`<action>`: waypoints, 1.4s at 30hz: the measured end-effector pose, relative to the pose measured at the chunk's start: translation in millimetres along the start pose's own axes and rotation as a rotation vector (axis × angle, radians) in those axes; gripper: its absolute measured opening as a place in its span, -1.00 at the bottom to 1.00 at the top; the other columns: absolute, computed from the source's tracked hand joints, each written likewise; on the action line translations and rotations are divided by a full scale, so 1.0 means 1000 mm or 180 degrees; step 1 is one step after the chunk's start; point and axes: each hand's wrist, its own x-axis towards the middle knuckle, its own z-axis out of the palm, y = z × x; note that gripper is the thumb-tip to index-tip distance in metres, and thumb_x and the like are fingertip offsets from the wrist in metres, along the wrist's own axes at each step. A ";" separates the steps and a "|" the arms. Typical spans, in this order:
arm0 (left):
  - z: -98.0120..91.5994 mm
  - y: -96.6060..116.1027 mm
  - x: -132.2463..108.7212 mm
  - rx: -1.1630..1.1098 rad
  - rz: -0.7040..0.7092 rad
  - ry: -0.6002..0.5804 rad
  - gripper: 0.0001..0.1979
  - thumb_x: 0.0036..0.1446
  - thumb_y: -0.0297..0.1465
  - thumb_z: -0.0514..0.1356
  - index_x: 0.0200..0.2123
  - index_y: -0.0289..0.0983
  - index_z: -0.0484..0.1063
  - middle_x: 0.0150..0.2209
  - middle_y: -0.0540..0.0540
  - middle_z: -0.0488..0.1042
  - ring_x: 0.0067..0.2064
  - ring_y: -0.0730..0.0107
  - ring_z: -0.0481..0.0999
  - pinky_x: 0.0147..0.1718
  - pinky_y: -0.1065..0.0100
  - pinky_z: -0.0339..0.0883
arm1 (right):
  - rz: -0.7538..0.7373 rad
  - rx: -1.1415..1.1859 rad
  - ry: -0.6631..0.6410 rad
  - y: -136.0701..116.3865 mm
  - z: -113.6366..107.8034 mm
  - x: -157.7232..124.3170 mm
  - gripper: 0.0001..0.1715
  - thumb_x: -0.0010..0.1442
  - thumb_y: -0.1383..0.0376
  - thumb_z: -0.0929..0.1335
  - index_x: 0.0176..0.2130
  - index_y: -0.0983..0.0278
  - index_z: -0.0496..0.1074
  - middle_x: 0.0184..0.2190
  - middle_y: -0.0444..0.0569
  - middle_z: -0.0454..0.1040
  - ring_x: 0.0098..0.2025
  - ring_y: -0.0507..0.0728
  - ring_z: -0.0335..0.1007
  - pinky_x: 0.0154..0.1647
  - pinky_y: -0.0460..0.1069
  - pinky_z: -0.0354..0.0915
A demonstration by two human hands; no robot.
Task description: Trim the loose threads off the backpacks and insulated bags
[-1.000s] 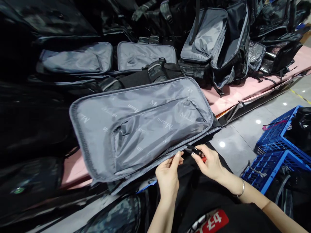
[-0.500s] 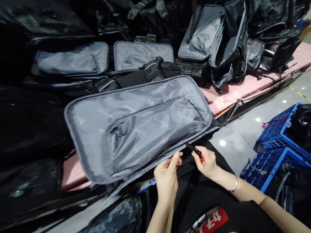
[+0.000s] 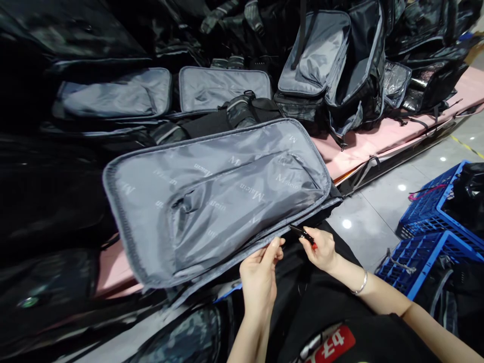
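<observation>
1. Head view: the grey lining flap (image 3: 219, 201) of an opened bag lies spread over the pink worktop (image 3: 378, 141). Its printed inner side faces up, and its long axis runs from lower left to upper right.
2. The left hand (image 3: 260, 275) pinches the flap's near hem between thumb and fingertips, the other fingers curled.
3. The right hand (image 3: 321, 249) is closed around a small black tool (image 3: 302, 234) (a red part shows at the grip; possibly thread snips, too small to be sure). Its tip points up and left, at the hem just beside the left thumb.
4. A bracelet (image 3: 359, 288) sits on the right wrist.
5. More opened bags (image 3: 325, 60) stand behind, and blue crates (image 3: 434, 237) sit on the floor at right.
</observation>
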 end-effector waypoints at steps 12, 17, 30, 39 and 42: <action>-0.003 -0.003 0.003 0.0067 0.0049 0.0012 -0.76 -0.27 -0.30 0.38 -0.51 -0.34 0.53 -0.49 -0.10 0.52 -0.52 0.50 0.33 -0.49 0.40 0.26 | 0.0178 0.0439 -0.0068 -0.006 -0.014 0.007 -0.77 0.23 0.27 0.24 -0.12 0.27 0.37 -0.38 0.03 0.53 -0.39 0.11 0.49 -0.36 -0.02 0.40; -0.005 -0.004 0.003 0.0180 0.0150 0.0033 -0.77 -0.26 -0.30 0.37 -0.51 -0.33 0.53 -0.51 -0.08 0.52 -0.49 0.46 0.36 -0.45 0.38 0.27 | 0.0434 0.0572 -0.0679 -0.018 -0.035 0.021 -0.80 0.23 0.25 0.25 -0.14 0.26 0.35 -0.39 -0.04 0.51 -0.45 0.04 0.43 -0.43 -0.09 0.32; -0.008 -0.007 0.005 0.0126 0.0242 -0.0091 -0.82 -0.22 -0.33 0.37 -0.52 -0.33 0.53 -0.53 -0.04 0.49 -0.50 0.49 0.36 -0.44 0.41 0.26 | -0.0014 0.0481 -0.1284 -0.026 -0.039 0.041 -0.79 0.27 0.21 0.21 -0.16 0.25 0.34 -0.36 -0.04 0.48 -0.39 0.04 0.41 -0.37 -0.10 0.26; -0.010 -0.009 0.005 0.0165 0.0185 -0.0075 -0.79 -0.22 -0.32 0.37 -0.50 -0.35 0.54 -0.51 -0.06 0.50 -0.47 0.48 0.38 -0.41 0.41 0.28 | 0.0166 0.0565 -0.1197 -0.026 -0.042 0.039 -0.78 0.27 0.20 0.23 -0.15 0.27 0.33 -0.40 -0.08 0.46 -0.45 0.02 0.39 -0.43 -0.12 0.25; -0.010 -0.009 0.006 0.0178 0.0161 -0.0056 -0.79 -0.22 -0.32 0.37 -0.49 -0.34 0.54 -0.50 -0.07 0.52 -0.47 0.47 0.39 -0.42 0.41 0.28 | 0.0176 0.0592 -0.1252 -0.026 -0.043 0.042 -0.79 0.27 0.21 0.23 -0.17 0.27 0.33 -0.42 -0.09 0.46 -0.46 0.01 0.38 -0.44 -0.12 0.25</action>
